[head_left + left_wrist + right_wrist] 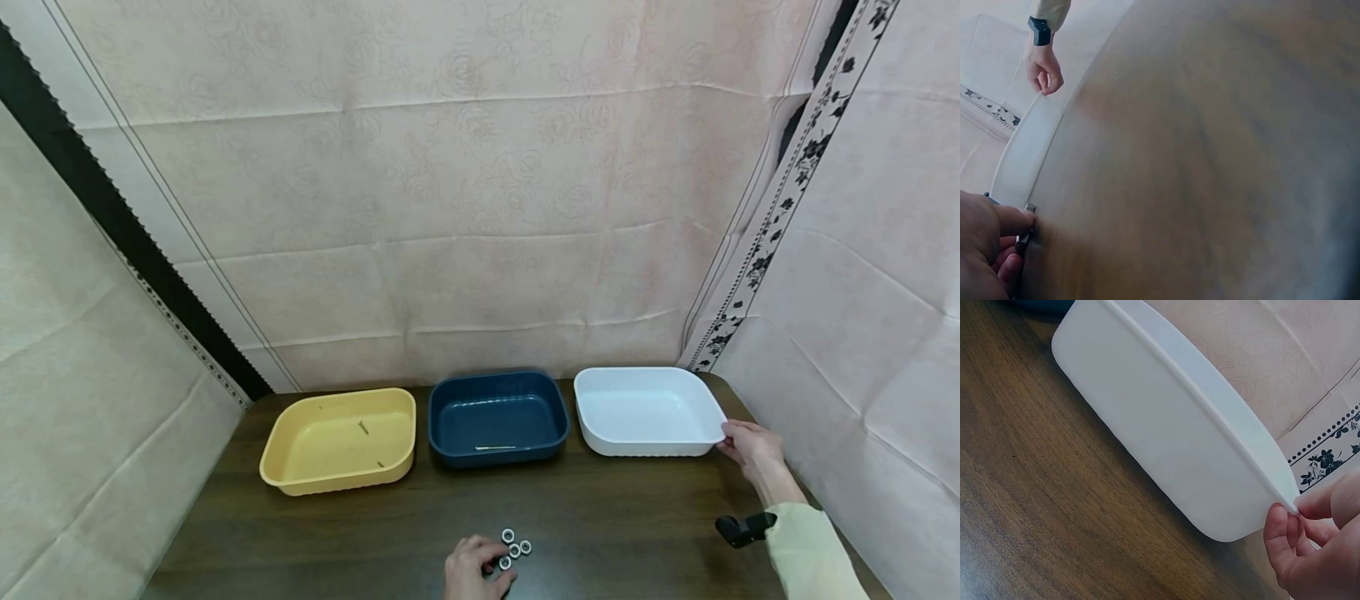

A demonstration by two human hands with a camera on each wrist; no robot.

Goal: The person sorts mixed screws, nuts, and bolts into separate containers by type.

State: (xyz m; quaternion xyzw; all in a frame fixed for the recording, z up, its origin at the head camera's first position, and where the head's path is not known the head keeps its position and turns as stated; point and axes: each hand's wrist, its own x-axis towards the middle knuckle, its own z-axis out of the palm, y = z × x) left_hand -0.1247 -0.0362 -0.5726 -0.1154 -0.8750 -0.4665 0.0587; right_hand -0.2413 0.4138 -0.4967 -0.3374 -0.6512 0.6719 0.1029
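At the right of the head view my right hand [753, 450] pinches the near right corner of a white plastic tray [651, 448] by its rim. The right wrist view shows the thumb and fingers of that hand [1316, 540] on the rim. My left hand [476, 568] is at the front of the table, beside a small cluster of ring-shaped metal nuts [514, 551]. One nut [505, 563] lies between its thumb and forefinger. In the left wrist view the fingertips partly hide the metal pieces, so a firm grip cannot be made out.
Left of the white tray stands a dark blue tray [498, 457] holding a thin metal rod [495, 447]. Further left, a yellow tray [337, 483] contains small screws [363, 427]. Pale cloth walls [480, 208] enclose the brown wooden table [600, 517] behind and at both sides.
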